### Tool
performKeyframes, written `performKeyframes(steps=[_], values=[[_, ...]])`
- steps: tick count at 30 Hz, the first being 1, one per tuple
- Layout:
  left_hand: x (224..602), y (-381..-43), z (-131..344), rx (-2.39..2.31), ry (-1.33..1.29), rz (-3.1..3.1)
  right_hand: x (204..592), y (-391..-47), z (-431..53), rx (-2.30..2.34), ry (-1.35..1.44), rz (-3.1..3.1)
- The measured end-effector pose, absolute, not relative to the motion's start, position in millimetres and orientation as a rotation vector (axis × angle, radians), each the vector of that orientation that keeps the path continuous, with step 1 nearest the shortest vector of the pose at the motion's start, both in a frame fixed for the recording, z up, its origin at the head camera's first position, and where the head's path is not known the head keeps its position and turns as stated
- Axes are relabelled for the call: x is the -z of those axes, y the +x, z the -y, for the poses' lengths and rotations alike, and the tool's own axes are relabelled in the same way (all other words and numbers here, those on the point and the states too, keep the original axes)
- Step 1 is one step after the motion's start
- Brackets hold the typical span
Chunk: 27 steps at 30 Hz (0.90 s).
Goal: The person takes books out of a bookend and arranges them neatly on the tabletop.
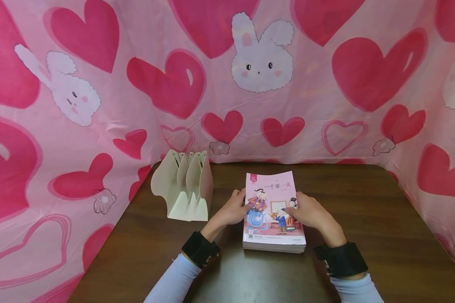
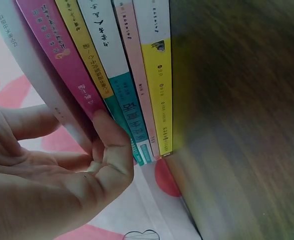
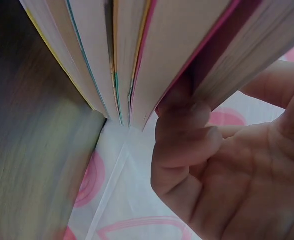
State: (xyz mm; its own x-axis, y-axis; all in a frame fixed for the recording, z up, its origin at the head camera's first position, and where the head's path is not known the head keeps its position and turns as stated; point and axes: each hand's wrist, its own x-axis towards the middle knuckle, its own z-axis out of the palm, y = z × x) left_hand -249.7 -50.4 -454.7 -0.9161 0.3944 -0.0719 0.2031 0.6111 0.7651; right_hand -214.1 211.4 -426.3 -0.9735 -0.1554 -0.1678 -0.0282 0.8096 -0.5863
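A pink-covered storybook [image 1: 266, 216] with cartoon figures lies on top of a stack of books on the table. My left hand [image 1: 233, 208] grips its spine side, thumb at the cover and fingers curled underneath. Opposite, my right hand [image 1: 311, 211] grips the page side, with the thumb over the cover. Both wrist views show fingertips in a narrow gap between this book and the magenta book [image 2: 62, 55] below it. Under the magenta one, several more spines show, with a yellow-and-white book [image 2: 158, 95] lowest, against the table.
A cream file holder [image 1: 207, 181] with upright dividers stands left of the stack, toward the back of the dark wooden table [image 1: 364, 210]. Pink cloth [image 1: 314, 84] with hearts and rabbits hangs behind the table and along its sides.
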Motion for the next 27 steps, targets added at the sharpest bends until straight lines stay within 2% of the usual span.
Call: performKeyframes(steps=[27], values=[[454.7, -253.3, 47.2, -1.141, 0.394, -2.580, 424.8, -215.0, -213.1, 0.858, -0.151, -2.784]])
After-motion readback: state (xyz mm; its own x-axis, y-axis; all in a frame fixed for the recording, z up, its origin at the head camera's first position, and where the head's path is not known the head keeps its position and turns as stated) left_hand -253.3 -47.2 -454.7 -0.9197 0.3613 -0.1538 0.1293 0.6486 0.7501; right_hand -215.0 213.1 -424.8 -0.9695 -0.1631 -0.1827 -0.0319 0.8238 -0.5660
